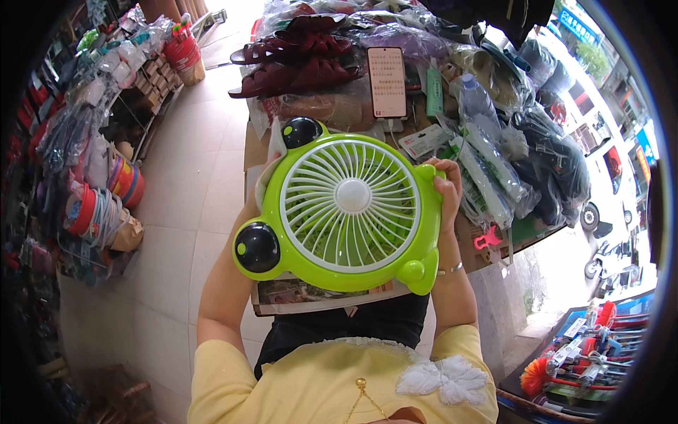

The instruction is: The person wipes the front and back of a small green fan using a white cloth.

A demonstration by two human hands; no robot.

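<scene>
A bright green frog-shaped electric fan (339, 275) with a white slatted grille (354, 195) lies on its side in front of me. Its black bulging eyes point left and its feet point right. My right hand (449, 188) grips the fan's edge beside a foot, fingers curled over it. At the opposite edge, between the eyes, my left hand (274, 158) holds a white cloth or tissue (263, 185) against the fan. Most of that hand is hidden behind the cloth and the fan. Below the fan, a printed sheet or board (318, 294) shows at the table's near edge.
Beyond the fan stand a lit phone (386, 82), a green tube (434, 93) and dark red slippers (302, 77). Bagged goods (487, 175) and a pink plastic piece (487, 238) lie right. Baskets (127, 183) line the left; brushes (577, 350) fill the lower right.
</scene>
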